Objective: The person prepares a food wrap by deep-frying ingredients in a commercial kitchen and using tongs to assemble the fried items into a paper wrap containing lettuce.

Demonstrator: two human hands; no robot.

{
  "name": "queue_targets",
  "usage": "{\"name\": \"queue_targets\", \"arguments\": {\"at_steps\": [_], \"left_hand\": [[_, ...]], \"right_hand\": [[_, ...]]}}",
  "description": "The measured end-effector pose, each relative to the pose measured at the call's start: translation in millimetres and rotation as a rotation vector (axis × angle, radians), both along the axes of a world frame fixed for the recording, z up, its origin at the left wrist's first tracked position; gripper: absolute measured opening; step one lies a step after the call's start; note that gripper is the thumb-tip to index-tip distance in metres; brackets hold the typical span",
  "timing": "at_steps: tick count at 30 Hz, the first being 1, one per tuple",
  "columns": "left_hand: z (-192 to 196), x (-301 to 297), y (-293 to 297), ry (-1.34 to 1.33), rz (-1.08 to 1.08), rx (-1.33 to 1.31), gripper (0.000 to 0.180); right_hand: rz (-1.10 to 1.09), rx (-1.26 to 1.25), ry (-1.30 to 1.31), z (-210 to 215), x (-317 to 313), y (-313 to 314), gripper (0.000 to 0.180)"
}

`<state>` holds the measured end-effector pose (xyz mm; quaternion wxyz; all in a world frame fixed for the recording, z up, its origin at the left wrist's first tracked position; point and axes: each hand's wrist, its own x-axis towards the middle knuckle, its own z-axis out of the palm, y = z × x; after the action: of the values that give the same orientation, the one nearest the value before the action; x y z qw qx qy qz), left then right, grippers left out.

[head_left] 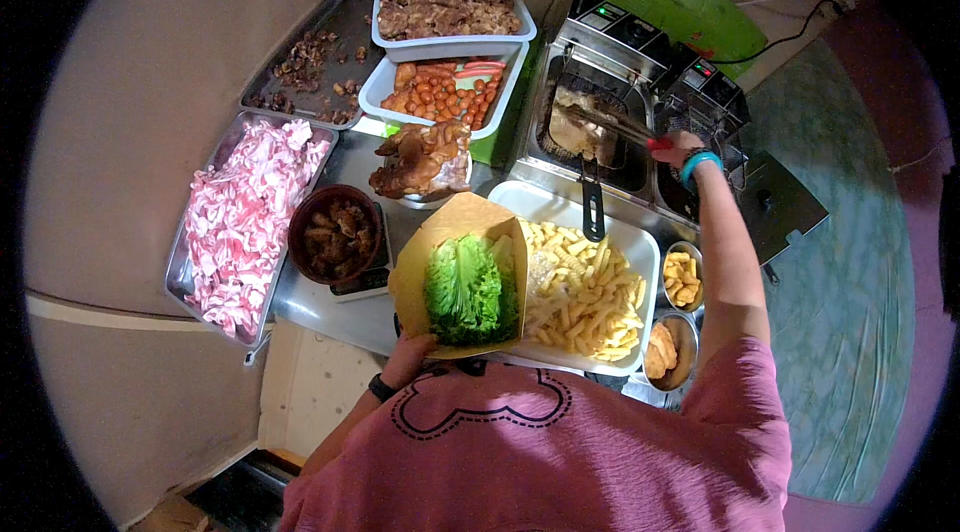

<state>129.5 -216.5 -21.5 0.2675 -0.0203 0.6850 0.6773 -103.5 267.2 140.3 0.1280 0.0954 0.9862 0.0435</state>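
My left hand (408,357) grips the lower left edge of an open kraft paper box (418,267), tilted in front of me. Green lettuce leaves (468,290) line the inside of the box. Stretched far to the right, my right hand (678,147) is closed on metal tongs (622,124). Their tips reach over the left basket of the deep fryer (633,194), where a pale golden piece of food (582,137) lies. Whether the tongs pinch that piece I cannot tell. The black basket handle (593,212) points toward me.
A white tray of fries (590,297) sits beside the box. Two metal cups (680,342) stand at right. Raw sliced meat (245,222) fills a left tray; a brown bowl (335,234) rests on a scale. Behind are roasted meat (425,157) and tubs of sausages (450,92) and cooked meat (450,10).
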Motion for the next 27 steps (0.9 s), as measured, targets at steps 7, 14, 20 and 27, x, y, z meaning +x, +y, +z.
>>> {"name": "queue_targets", "arguments": {"at_steps": [7,14,20,27], "left_hand": [[16,-9,-2,-0.093,-0.075,-0.107,0.028],[-13,-7,-4,-0.009,-0.087,-0.159,0.026],[12,-9,3,0.004,-0.073,-0.136,0.022],[31,-13,2,-0.150,-0.055,-0.122,0.024]], "right_hand": [[-0.251,0.036,0.062,-63,-13,-41,0.037],[-0.020,-0.046,-0.042,-15,-4,-3,0.032],[-0.080,0.149,-0.024,-28,-21,42,0.040],[-0.261,0.057,0.095,-82,-18,-22,0.036]]}}
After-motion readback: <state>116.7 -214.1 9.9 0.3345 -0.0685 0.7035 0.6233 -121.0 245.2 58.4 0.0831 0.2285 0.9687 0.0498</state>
